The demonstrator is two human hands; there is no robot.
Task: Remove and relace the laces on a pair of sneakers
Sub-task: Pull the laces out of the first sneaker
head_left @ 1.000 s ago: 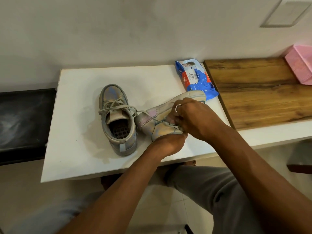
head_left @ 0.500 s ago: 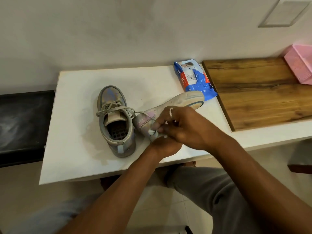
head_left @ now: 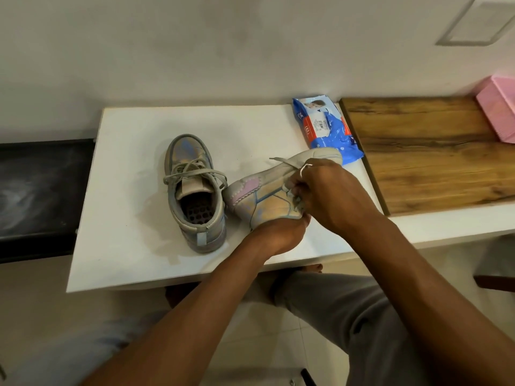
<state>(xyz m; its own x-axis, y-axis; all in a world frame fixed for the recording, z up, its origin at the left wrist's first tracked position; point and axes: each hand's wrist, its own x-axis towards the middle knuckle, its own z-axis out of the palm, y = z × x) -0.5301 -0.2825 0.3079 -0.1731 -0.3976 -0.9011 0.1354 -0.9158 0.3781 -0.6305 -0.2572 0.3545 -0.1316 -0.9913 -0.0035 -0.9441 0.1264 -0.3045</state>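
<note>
Two hands are set on the tipped sneaker (head_left: 264, 196), just beside the upright sneaker (head_left: 192, 190): it is gripped by the left hand (head_left: 278, 235); the lace (head_left: 282, 162), pinched in the right hand (head_left: 331, 196), is best drawn through untwisted.

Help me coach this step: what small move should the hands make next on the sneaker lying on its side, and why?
Probably draw the lace a short way through its eyelet with the right hand. Its fingers pinch the lace at the eyelets, a free end pokes out beyond the knuckles, and the left hand grips the tipped sneaker from below.
</note>
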